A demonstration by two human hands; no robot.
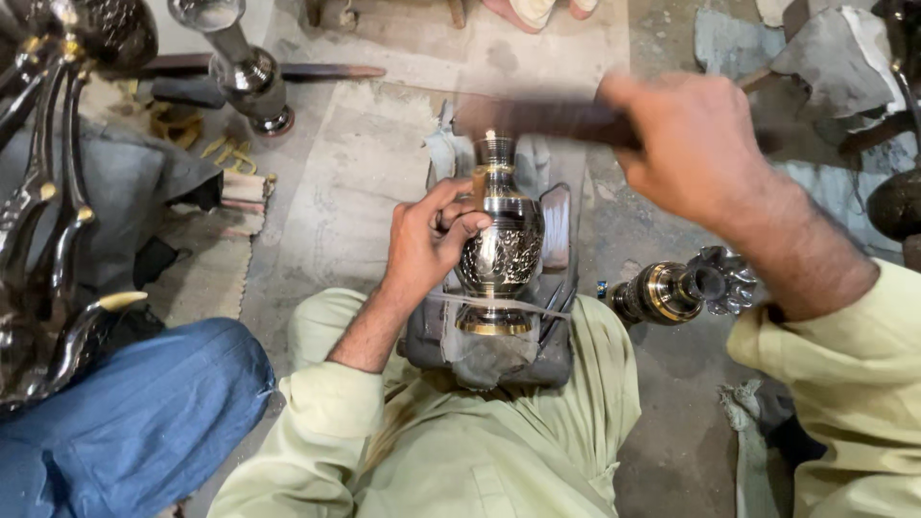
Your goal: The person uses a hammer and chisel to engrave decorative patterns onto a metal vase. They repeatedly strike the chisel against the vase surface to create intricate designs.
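While left hand (pixel 427 240) steadies engraved vase (pixel 501 251), right hand (pixel 693 144) grips hammer (pixel 547 120).

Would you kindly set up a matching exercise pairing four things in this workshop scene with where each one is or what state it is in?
Things:
1. left hand
2. right hand
3. engraved vase
4. metal piece with scalloped rim

Places or states:
A. lying on its side on the floor
B. upright on a grey padded rest on the lap
C. raised and blurred, gripping a dark handle
D. pressed against the vase's side

Pairs: 1-D, 2-C, 3-B, 4-A
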